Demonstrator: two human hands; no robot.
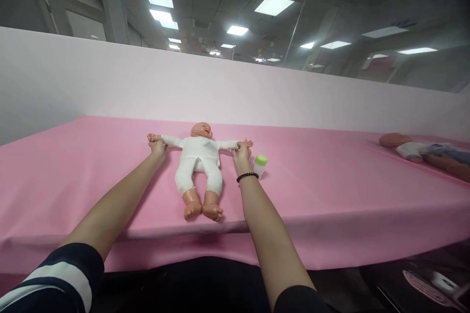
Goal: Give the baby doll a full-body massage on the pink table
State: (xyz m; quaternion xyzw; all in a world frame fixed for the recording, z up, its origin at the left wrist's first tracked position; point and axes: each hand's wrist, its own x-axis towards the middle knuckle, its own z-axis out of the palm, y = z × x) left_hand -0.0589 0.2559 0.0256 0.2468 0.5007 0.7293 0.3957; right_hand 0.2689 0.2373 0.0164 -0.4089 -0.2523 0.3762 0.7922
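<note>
A baby doll with a white cloth body lies on its back on the pink-covered table, head away from me and feet toward me. Both its arms are stretched out sideways. My left hand is closed around the doll's arm on the left, near the wrist. On the other side, my right hand grips the opposite arm close to its wrist. Just right of my right hand stands a small bottle with a green cap, partly beside the dark beaded bracelet on my wrist.
A second doll in a white top and blue bottoms lies at the far right of the table. Behind the table runs a low white wall with glass above it. Dark objects are below the front edge at right.
</note>
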